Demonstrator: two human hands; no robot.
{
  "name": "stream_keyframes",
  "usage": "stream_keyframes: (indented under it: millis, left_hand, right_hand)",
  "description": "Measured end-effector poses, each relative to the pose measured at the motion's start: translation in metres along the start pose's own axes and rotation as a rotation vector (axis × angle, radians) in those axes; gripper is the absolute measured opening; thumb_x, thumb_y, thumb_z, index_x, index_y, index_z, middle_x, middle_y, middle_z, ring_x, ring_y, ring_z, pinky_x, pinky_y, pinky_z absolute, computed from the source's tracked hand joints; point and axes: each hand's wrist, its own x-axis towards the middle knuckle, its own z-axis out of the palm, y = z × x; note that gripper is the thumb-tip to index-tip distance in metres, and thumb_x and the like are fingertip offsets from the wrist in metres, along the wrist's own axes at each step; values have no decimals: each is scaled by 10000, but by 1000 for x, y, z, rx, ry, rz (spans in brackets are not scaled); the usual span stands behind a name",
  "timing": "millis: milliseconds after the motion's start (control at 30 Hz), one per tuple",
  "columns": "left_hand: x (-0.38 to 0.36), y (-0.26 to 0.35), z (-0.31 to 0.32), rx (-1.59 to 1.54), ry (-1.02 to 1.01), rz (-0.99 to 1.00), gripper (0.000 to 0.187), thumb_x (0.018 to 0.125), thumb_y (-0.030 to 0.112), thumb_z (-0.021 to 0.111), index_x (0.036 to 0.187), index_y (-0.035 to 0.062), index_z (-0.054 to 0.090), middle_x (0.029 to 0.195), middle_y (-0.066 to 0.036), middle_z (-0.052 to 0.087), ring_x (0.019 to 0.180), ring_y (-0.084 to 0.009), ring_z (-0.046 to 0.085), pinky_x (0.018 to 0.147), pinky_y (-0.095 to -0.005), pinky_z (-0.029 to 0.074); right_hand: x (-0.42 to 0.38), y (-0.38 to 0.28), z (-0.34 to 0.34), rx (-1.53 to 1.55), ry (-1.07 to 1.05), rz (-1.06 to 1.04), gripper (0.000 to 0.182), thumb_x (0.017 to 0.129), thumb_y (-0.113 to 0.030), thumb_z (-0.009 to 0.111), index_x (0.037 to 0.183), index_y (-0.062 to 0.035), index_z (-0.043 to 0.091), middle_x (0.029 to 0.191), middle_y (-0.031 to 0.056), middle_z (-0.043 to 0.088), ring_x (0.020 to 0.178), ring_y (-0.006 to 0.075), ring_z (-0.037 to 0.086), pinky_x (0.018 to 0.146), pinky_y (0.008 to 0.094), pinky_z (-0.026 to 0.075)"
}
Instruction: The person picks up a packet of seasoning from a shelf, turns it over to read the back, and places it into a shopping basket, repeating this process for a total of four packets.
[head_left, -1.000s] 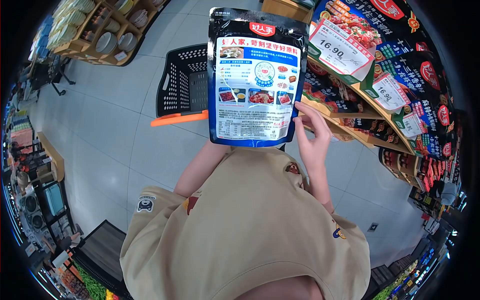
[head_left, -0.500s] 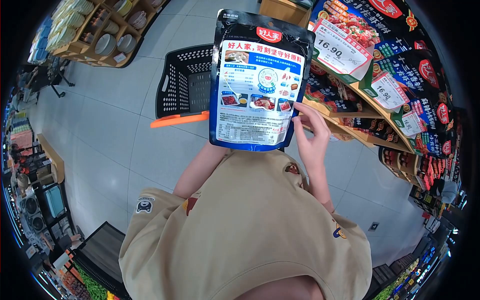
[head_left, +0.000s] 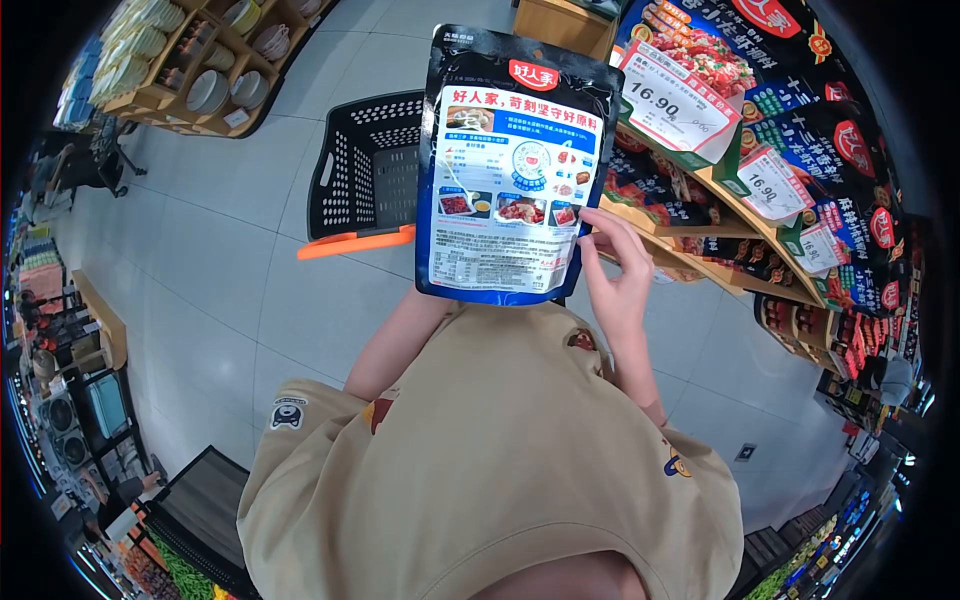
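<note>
A black and blue seasoning pouch (head_left: 480,105) is held upright before me, its printed back panel with text and small food pictures facing the camera. At its lower right edge, my right hand (head_left: 622,262) pinches the side between thumb and fingers. My left forearm (head_left: 395,340) runs up behind the pouch, which hides that hand and its fingers. Behind and to the left of the pouch is a black shopping basket (head_left: 335,185) with an orange handle (head_left: 355,243). The handle's right end disappears behind the pouch.
At right, a wooden shelf (head_left: 745,215) carries several similar pouches (head_left: 850,140) and price cards (head_left: 680,105) marked 16.90. Bowls (head_left: 208,92) stand on a display at upper left. Grey floor tiles (head_left: 215,260) lie below. Another person's arm (head_left: 140,487) shows at lower left.
The pouch and my right hand have shifted very slightly left and down in view. The right-hand pinch on the pouch's edge stays the same.
</note>
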Motion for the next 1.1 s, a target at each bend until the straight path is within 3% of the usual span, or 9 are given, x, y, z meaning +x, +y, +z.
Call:
stream_keyframes:
  millis: [533,1100]
  left_hand:
    - [-31,-29,37,9,1,86,511,840,280,402,1240,-6,263,1177,-142,390,1073,-207,402,917,-300,305]
    - [-68,-74,79,40,-26,152,500,842,281,397,1233,-6,277,1166,-142,403,1064,-204,412,916,-300,307]
  right_hand:
    - [-15,18,-55,38,-20,-76,210,702,60,509,899,22,571,930,118,571,784,176,572,658,252,466]
    - [-33,48,-107,60,-55,-139,225,692,72,508,902,15,565,901,104,563,713,156,547,636,238,442]
